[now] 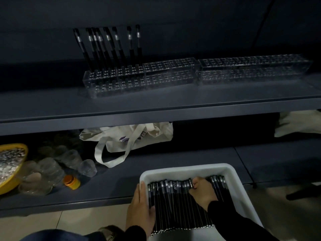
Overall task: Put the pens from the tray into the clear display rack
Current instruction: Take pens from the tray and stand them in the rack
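A white tray at the bottom holds several black pens lying side by side. My left hand grips the tray's left wall, thumb inside. My right hand rests on the pens with its fingers curled around one or more of them. Along the upper shelf stretches the clear display rack, a long run of holes. Several black pens stand upright in its left end; the other holes show nothing in them.
The grey upper shelf's front edge overhangs the lower shelf. On the lower shelf lie a cream tote bag, clear plastic cups, an orange-lidded jar and a yellow bowl. Pale cloth sits at the right.
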A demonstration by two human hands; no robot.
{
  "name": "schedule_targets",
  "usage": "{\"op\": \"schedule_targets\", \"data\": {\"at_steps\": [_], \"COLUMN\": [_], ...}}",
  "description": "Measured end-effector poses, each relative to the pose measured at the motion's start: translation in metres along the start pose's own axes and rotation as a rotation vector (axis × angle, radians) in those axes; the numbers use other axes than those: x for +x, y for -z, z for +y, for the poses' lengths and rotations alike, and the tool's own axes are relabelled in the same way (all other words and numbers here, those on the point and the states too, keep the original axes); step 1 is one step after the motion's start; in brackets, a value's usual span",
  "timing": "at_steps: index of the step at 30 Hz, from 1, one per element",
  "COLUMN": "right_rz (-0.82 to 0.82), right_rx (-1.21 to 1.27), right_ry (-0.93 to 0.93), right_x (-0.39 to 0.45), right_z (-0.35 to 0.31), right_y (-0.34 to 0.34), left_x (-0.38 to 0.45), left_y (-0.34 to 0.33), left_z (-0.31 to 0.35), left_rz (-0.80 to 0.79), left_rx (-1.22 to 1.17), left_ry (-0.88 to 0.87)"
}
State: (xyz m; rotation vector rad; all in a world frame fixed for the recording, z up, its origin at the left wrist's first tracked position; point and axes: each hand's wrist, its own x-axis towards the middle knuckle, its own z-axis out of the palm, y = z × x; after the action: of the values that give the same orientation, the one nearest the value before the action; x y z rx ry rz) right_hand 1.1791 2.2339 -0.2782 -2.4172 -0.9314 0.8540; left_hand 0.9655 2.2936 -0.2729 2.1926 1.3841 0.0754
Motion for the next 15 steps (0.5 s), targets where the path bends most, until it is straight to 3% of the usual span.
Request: {"op": "schedule_targets", "data": {"at_steps": [4, 8, 12, 15], "right_rz": [-0.038, -0.064, -0.066, -0.002], "right_rx": [0.098, 0.221, 0.276, 0.319], "right_ry": [0.127, 0.269, 0.501, 0.661], "right_x": [-0.017, -0.039, -0.066, -0.085], "right_z": [-0.018, -0.056, -0.112, -0.160], "right_y": [0.030, 0.078, 0.137, 0.180], "left_x": [-0.004, -0.007, -0.007, 0.007], "left_y": [0.010, 0.051, 0.114, 0.175], "left_z": [0.002, 0.015, 0.028, 0.042], "left_rz": [0.029, 0.188, 0.556, 0.805], "left_rx": [0.068, -0.020, -0.080, -0.108], "left_ry": [-0.013, -0.120, -0.415, -0.494]}}
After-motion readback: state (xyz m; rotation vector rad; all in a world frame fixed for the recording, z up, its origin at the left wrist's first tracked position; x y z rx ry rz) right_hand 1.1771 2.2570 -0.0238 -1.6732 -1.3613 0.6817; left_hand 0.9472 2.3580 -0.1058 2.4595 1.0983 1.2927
